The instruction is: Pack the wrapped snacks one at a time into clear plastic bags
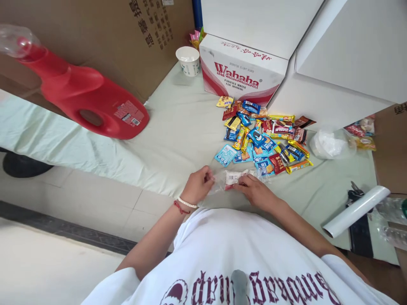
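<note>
In the head view, my left hand pinches one end of a clear plastic bag at the table's front edge. My right hand is closed on a small white and red snack packet. Clear film shows on both sides of this packet, which appears to be inside the bag. Just beyond my hands lies a pile of small wrapped snacks. Nearest are a light blue packet, a dark red packet and a yellow-orange bar.
A Wahaha carton and a paper cup stand behind the pile. To the left is a large red bottle. At the right are a clear bowl with something white, a white roll, and a black item with keys.
</note>
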The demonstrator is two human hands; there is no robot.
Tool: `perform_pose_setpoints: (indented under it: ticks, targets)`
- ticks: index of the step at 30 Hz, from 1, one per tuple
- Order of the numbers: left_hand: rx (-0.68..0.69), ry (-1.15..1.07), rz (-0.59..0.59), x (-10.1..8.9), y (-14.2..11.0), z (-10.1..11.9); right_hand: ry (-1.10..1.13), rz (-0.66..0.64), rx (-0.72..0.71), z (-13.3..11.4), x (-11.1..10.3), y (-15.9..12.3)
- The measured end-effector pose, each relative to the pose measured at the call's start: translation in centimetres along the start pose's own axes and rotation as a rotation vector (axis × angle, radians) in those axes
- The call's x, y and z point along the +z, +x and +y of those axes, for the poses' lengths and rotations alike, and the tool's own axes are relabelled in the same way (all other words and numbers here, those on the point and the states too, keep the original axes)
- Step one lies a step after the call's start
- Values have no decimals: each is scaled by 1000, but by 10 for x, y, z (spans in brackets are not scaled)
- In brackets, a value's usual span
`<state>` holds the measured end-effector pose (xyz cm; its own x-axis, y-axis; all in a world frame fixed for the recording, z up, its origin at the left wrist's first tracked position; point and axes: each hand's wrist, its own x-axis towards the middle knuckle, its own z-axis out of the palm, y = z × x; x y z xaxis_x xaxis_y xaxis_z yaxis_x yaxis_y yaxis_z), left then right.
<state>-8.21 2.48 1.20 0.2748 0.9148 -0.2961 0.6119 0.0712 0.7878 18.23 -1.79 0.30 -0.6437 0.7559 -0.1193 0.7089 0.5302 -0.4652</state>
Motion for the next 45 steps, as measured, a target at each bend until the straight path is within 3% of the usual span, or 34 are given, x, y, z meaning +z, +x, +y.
perform_pose_setpoints:
  ticks: [3,6,8,10,12,15,18,23,28,32,36,38,40,43,44,45]
  targets:
    - [68,-213,-70,30,8,27,96,70,-19,0,4,-4]
    - [198,24,-46,64,17,47,233,180,26,5,5,-12]
    - [275,275,-25,78,17,52,226,340,242,10,5,-18]
    - [299,475,-8,84,14,54,109,472,509,15,6,-25]
    - [300,589,0,83,11,54,-18,487,659,18,6,-30]
    - [297,652,31,82,8,54,-76,475,683,17,0,-34]
    - [298,632,130,87,9,53,37,517,619,9,-11,-27]
    - [330,377,203,97,16,37,267,498,265,-3,-14,14]
    - [238,-193,385,85,10,18,260,467,141,-4,10,37]
    - [129,-636,304,80,-5,21,230,397,83,-12,16,28]
    - [208,-946,152,78,-10,41,243,369,62,-16,10,14]
    - [270,-967,101,72,-8,48,283,480,147,-7,1,-2]
    - [282,-884,100,65,-5,46,329,704,332,14,-16,-33]
    - [176,-683,166,53,-3,21,373,1278,674,72,-63,-104]
    - [119,-604,213,51,-3,8,378,1524,736,97,-83,-130]
    - [61,-515,262,48,-5,-6,416,1692,792,124,-102,-155]
